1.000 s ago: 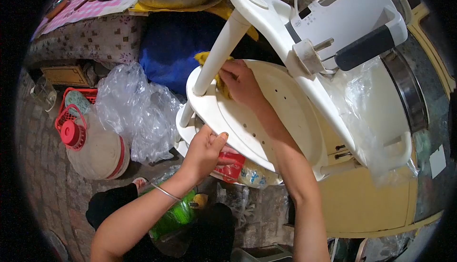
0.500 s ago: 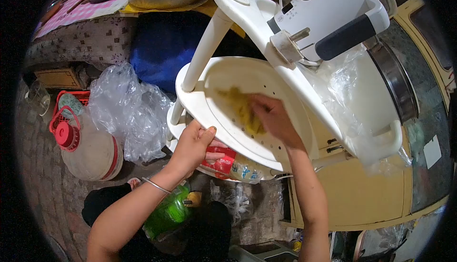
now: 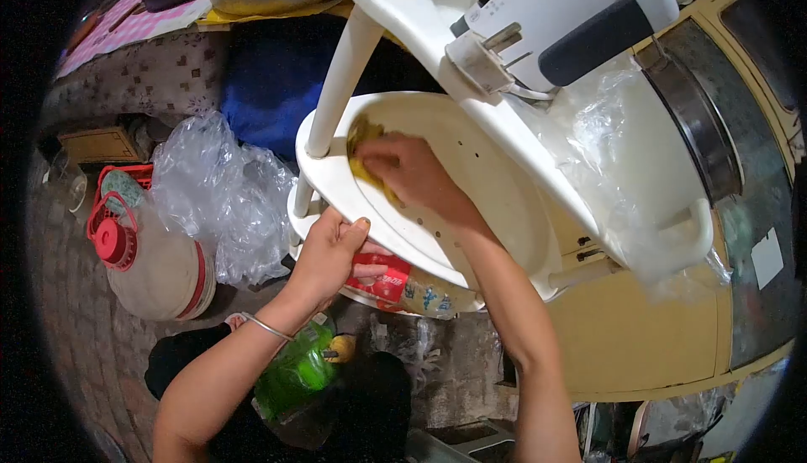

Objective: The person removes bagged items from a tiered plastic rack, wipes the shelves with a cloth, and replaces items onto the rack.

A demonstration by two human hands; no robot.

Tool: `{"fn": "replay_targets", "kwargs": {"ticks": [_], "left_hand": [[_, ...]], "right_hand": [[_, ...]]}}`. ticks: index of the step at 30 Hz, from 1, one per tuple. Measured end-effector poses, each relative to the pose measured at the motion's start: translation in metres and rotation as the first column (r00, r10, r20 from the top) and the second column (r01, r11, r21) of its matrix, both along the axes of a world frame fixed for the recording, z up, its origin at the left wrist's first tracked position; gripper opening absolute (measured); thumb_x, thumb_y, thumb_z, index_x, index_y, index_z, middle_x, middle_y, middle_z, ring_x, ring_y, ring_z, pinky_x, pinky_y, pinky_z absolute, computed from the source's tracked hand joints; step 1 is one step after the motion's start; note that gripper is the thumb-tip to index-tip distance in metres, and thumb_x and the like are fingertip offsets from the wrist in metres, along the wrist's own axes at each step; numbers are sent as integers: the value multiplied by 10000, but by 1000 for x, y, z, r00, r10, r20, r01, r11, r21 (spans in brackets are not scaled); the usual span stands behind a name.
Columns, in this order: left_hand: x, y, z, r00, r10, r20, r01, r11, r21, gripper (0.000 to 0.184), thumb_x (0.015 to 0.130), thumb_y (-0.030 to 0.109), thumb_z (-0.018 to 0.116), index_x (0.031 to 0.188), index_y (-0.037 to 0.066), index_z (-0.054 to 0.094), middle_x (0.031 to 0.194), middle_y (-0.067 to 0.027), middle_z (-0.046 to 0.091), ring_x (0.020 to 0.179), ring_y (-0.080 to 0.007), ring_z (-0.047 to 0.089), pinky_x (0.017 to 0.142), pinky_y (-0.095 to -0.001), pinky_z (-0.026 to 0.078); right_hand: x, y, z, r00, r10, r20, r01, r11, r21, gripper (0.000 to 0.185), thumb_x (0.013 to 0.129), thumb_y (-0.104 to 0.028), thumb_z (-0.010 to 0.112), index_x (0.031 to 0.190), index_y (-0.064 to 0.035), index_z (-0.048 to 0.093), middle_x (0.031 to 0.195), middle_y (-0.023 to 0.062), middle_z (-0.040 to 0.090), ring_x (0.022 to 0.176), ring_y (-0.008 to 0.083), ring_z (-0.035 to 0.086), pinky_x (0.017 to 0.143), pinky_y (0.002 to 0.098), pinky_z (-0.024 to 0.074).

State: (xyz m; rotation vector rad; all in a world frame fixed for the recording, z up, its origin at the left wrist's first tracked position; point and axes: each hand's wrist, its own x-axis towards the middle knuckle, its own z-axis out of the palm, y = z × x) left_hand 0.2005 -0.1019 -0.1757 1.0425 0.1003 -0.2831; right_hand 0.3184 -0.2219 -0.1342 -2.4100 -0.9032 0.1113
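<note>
A white plastic rack has an oval middle shelf (image 3: 496, 185) with small holes in its floor. My left hand (image 3: 329, 248) is closed on the front rim of this shelf, thumb on top and fingers underneath. Inside the shelf, my right hand (image 3: 412, 173) presses a yellow cloth (image 3: 365, 133) against the left end, near a white post (image 3: 343, 80). Part of the cloth is hidden under the fingers. Below the rim, a bottle or package with a red label (image 3: 382, 282) lies on the lower tier, close to my left fingers.
On the rack's top stand a white appliance with a dark handle (image 3: 597, 42), a plug (image 3: 483, 61) and a steel pot (image 3: 693, 126). Clear plastic bags (image 3: 227, 198) and a big red-capped jug (image 3: 160, 269) are at left. A yellow cabinet (image 3: 647, 337) stands at right.
My right hand and the yellow cloth have moved left across the shelf to its left end. My left hand keeps its hold on the rim. The view has shifted slightly.
</note>
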Motion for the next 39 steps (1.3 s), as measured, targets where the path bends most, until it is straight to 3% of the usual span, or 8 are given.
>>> {"fn": "replay_targets", "kwargs": {"ticks": [10,13,16,20,22,28,35,39], "left_hand": [[0,0,-2,1000,2,5,-2,1000,-23,225,907,127,384,1086,-9,365,1010,-147,542,847,-216,602,634,-316,555],[0,-1,-2,1000,5,-5,-5,1000,-15,227,907,128,385,1088,-7,365,1009,-142,542,846,-215,601,628,-318,556],[0,0,-4,1000,5,-11,-5,1000,-4,232,907,132,388,1095,-1,367,1007,-133,543,842,-211,601,622,-317,555],[1,-1,-4,1000,10,-11,-10,1000,2,234,906,137,392,1102,10,374,1007,-124,545,837,-205,603,616,-308,553],[0,0,-3,1000,6,-15,-6,1000,8,231,907,136,389,1099,10,375,1002,-124,548,834,-203,604,616,-305,552],[0,-1,0,1000,8,-27,-7,1000,22,221,909,127,378,1093,5,373,984,-125,558,831,-203,605,623,-304,552],[0,-2,0,1000,19,-7,-19,1000,7,222,910,131,379,1096,12,372,987,-125,558,830,-202,604,627,-320,555],[0,1,1,1000,8,-27,-7,999,31,221,909,135,382,1096,17,372,994,-124,551,838,-204,601,628,-321,555]], "right_hand": [[-59,-113,24,984,165,-72,-176,968,-177,175,816,-167,525,945,-76,599,910,119,583,868,256,549,799,325,421],[-38,-111,22,921,-368,-128,353,927,-124,180,794,-94,564,952,-22,611,965,104,609,853,173,567,769,273,438],[5,-80,-3,914,-259,311,212,961,179,212,788,-94,569,981,-11,601,977,110,603,867,168,564,789,262,432],[7,-18,-9,988,76,133,-106,967,232,271,791,-115,563,1053,-47,579,1105,114,548,1024,230,504,911,307,365],[-2,-13,-8,965,136,223,-121,989,-83,300,799,-101,540,1098,-96,563,1182,106,497,1104,277,441,978,357,297],[-46,-76,6,929,352,111,-326,924,-201,256,790,-61,503,1018,-118,604,1160,99,512,1095,293,453,970,391,321],[-80,-131,6,980,184,-81,-190,979,-72,319,745,1,555,1035,-123,606,1118,76,553,1048,287,485,929,411,353],[-69,-87,9,931,324,167,-264,915,-304,338,798,-33,467,1122,-91,543,1195,106,496,1140,283,410,972,349,300]]}}
